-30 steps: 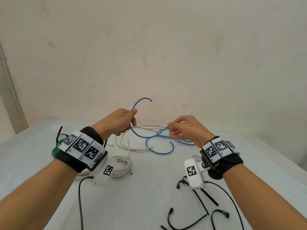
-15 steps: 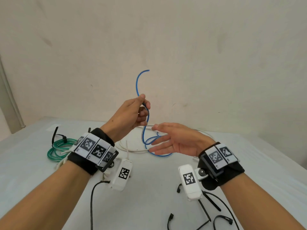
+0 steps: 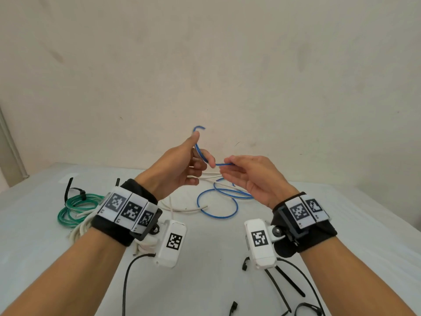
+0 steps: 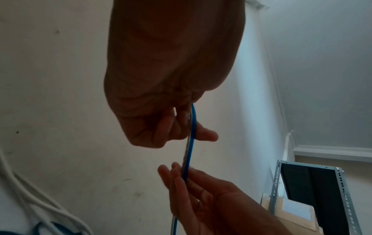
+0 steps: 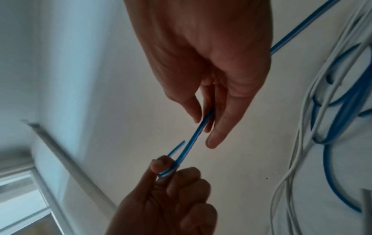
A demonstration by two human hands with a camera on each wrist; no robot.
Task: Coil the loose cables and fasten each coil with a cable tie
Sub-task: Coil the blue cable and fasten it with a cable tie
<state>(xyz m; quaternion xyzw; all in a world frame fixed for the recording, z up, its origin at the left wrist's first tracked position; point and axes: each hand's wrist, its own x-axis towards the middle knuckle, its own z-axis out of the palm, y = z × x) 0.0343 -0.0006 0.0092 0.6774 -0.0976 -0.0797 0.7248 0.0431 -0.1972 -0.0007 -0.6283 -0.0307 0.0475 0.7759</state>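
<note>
A thin blue cable [image 3: 222, 164] runs taut between my two raised hands, and the rest of it lies in loose loops [image 3: 217, 206] on the white table. My left hand [image 3: 201, 156] grips the cable near its end between thumb and curled fingers, and a short hooked tip [image 3: 198, 128] sticks up above the thumb. My right hand [image 3: 227, 167] pinches the cable a little to the right. The right wrist view shows the cable [image 5: 193, 141] passing between thumb and forefinger to the left hand [image 5: 171, 170]. In the left wrist view the cable [image 4: 190, 143] drops to the right hand's fingers [image 4: 181, 176].
A loose white cable [image 3: 182, 209] lies beneath the hands, tangled with the blue loops. A green coil [image 3: 75, 208] fastened with a black tie [image 3: 79, 192] sits at the left beside a white coil [image 3: 79, 231]. Several black cable ties [image 3: 284, 279] lie near the front edge.
The right hand, open half a second ago, has pinched the blue cable close to the left hand. The left hand has slid toward the cable's end, leaving a shorter tip above it.
</note>
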